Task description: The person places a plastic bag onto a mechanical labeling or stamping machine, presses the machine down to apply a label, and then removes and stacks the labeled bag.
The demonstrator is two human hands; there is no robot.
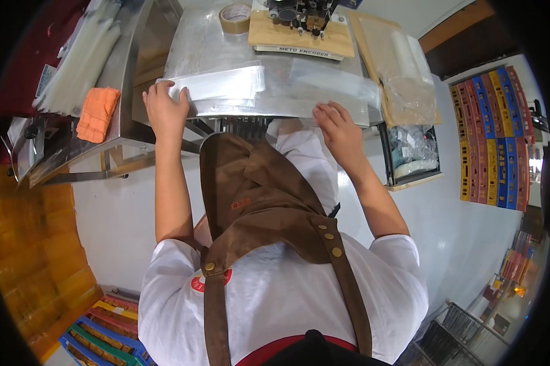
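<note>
A stack of clear plastic sleeves [229,84] lies along the front of a steel table [197,50]. My left hand [166,107] rests at the stack's left end, its thumb apart from the fingers. To the right, more clear sleeves [334,80] lie spread out and partly overlap the table's right side. My right hand [341,132] is at the table's front edge, just below those sleeves, with its fingers together and slightly bent. Whether a thin clear film is between its fingertips cannot be made out.
Behind the sleeves stand a roll of brown packing tape [235,19] and a coding machine [302,39] on a wooden base. Left, a side table holds an orange cloth [98,114] and bundled clear sleeves [85,55]. An open drawer [414,153] with plastic packaging juts out right; coloured crates [490,137] stand beyond.
</note>
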